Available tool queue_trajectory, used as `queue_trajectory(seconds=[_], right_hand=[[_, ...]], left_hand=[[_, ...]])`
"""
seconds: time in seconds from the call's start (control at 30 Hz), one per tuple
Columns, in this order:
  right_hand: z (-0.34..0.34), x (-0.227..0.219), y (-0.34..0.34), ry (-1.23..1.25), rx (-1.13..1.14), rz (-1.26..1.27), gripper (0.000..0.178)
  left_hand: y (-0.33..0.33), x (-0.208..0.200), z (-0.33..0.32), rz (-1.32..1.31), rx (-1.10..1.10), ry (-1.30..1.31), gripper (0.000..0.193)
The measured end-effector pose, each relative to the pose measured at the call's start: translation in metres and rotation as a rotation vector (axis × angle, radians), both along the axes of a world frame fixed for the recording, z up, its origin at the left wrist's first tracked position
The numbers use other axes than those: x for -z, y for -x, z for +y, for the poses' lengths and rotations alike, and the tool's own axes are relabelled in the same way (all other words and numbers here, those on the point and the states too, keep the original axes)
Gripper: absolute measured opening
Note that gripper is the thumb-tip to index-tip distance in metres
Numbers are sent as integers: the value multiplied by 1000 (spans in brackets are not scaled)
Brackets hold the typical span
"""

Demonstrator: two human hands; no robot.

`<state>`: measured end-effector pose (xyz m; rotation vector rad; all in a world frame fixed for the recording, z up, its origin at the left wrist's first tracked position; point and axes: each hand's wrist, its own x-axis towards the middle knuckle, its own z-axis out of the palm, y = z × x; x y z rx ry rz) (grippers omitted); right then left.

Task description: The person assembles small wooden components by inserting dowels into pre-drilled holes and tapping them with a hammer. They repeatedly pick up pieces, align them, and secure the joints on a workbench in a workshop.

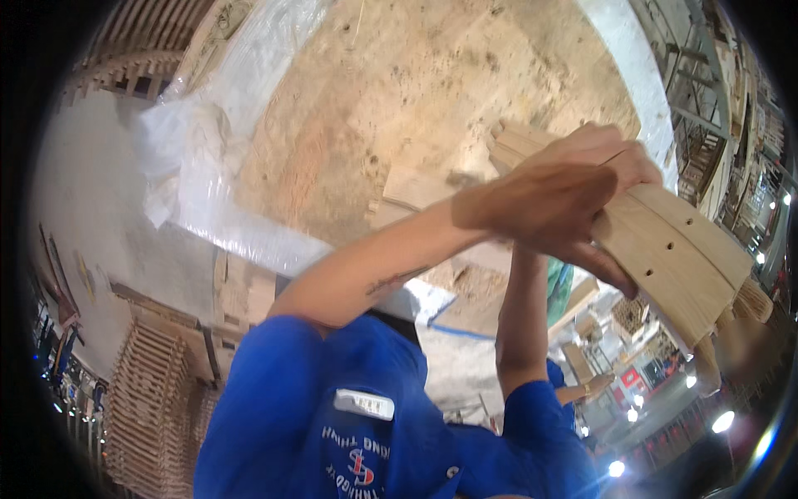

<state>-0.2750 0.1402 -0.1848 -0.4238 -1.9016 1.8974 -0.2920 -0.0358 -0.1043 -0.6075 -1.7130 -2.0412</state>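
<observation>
A light wooden board with drilled holes (675, 248) slants across the right side, lying against other narrow wooden pieces. My left hand (561, 195) reaches across to the right and is closed around its middle, thumb along the near face. My right hand (619, 158) seems to be at the far side of the same board. Its forearm passes behind my left wrist, and its fingers cannot be told clearly from those of the left. Rounded wooden ends (752, 301) stick out past the board's lower right end. The hands are slightly blurred.
Below the hands is a worn, stained wooden worktop (416, 75), its edges wrapped in clear plastic film (204, 170). Flat wooden pieces (411, 187) lie on it. Stacked wooden slats (145, 407) stand on the floor at left. Another person's arm (586, 388) shows at lower right.
</observation>
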Motion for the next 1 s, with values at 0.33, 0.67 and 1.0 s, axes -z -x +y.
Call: queue_trajectory(seconds=[0.33, 0.67, 1.0], right_hand=[[-23, -27, -8, 284, 108, -2, 65], [-49, -155, -93, 818, 215, 146, 69], [-77, -176, -205, 1247, 116, -230, 76]], left_hand=[[-8, -26, 7, -240, 77, 81, 75], [-216, -97, 14, -172, -26, 206, 64], [-241, -145, 35, -438, -31, -203, 90]])
